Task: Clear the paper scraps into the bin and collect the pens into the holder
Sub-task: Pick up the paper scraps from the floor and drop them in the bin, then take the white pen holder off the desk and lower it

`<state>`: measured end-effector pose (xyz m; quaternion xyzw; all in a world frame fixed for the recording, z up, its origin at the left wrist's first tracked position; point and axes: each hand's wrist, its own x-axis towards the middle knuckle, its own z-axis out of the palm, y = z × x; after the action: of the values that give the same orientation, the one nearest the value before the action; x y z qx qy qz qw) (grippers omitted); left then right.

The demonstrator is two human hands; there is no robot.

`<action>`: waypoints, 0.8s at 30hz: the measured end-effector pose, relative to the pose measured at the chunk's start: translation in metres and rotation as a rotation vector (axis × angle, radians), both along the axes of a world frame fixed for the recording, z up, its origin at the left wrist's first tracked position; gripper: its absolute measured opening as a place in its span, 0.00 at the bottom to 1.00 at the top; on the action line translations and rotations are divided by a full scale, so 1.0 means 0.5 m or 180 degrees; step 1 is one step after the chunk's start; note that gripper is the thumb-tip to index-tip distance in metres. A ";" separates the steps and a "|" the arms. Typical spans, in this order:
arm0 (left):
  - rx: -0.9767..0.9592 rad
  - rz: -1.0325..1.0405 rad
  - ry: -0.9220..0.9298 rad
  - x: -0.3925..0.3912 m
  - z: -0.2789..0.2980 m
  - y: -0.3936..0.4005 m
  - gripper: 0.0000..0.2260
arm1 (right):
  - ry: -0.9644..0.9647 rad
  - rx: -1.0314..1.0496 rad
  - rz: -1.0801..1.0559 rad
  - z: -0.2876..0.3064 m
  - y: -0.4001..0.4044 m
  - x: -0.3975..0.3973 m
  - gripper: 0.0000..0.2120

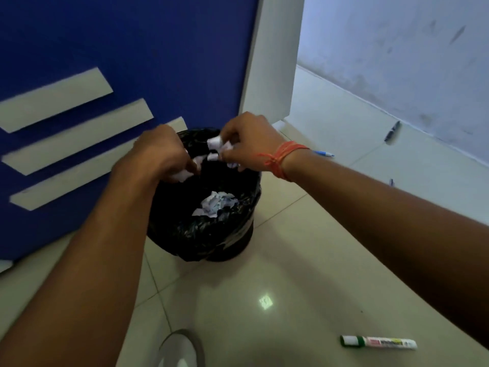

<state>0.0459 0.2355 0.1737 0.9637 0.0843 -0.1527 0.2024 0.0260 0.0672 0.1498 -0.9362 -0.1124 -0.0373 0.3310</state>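
Head view: white crumpled paper scraps (pixel 221 147) are pinched in the curled right hand (pixel 250 143) and left hand (pixel 161 152) – above the black bag-lined round bin (pixel 209 229). More scraps (pixel 214 203) lie inside; a green-capped white marker (pixel 378 342) is seen on the floor at five o'clock.

- The bin (pixel 211 234) is lined with a thin black plastic bag, glossy and heavily wrinkled.
- Inside the bin lie paper scraps (pixel 215 205), white, matt and crumpled.
- More crumpled white paper (pixel 219 147) is pinched in the right hand (pixel 248 143) above the bin; another wad (pixel 182 176) sits in the left hand (pixel 161 152).
- Orange thread bands (pixel 280 160), matt and fibrous, wrap the right wrist.
- The floor (pixel 291 260) around the bin is pale tile, smooth and glossy, mirroring a light.
- A marker (pixel 378 343) in front of and to the right of the bin looks like smooth plastic with a printed label.
- The wall (pixel 397 62) behind and to the right of the bin is matt and scuffed.
- The blue panel (pixel 132 49) behind the bin is matt.
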 end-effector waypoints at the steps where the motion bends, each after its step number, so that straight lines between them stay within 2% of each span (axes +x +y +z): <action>1: -0.0037 -0.0069 0.0237 -0.002 0.003 -0.001 0.16 | 0.0151 -0.0333 0.0125 0.000 0.006 0.000 0.16; 3: -0.0070 -0.0141 0.0659 -0.002 0.012 -0.007 0.19 | 0.0346 -0.0726 0.0244 -0.003 0.010 0.006 0.21; 5: -0.0106 -0.0186 0.0927 0.005 0.024 -0.014 0.21 | 0.0379 -0.0637 0.0188 0.000 0.001 0.010 0.22; 10: 0.0033 -0.0491 0.1283 0.044 0.041 -0.029 0.15 | 0.0688 0.0998 -0.0081 0.011 -0.066 0.034 0.17; 14: -0.0370 -0.0420 0.0929 0.121 0.044 -0.088 0.17 | 0.0522 0.1515 -0.0626 0.042 -0.146 0.056 0.17; 18: -0.0012 -0.0521 0.1556 0.136 0.129 -0.127 0.21 | 0.0549 0.2042 -0.1314 0.168 -0.215 0.043 0.18; 19: -0.0017 -0.0542 0.1562 0.129 0.152 -0.123 0.21 | 0.0554 0.2147 -0.1423 0.204 -0.225 0.035 0.19; 21: -0.0404 -0.0658 0.1216 0.116 0.227 -0.119 0.18 | 0.0535 0.2280 -0.1573 0.305 -0.244 0.029 0.20; 24: -0.1761 -0.0857 0.0386 0.087 0.390 -0.153 0.13 | 0.0348 0.2383 -0.1731 0.495 -0.262 0.025 0.20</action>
<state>0.0893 0.1592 0.3685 0.8636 -0.0770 -0.2524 0.4295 0.0387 -0.0636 0.3973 -0.7483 0.1759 -0.1114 0.6298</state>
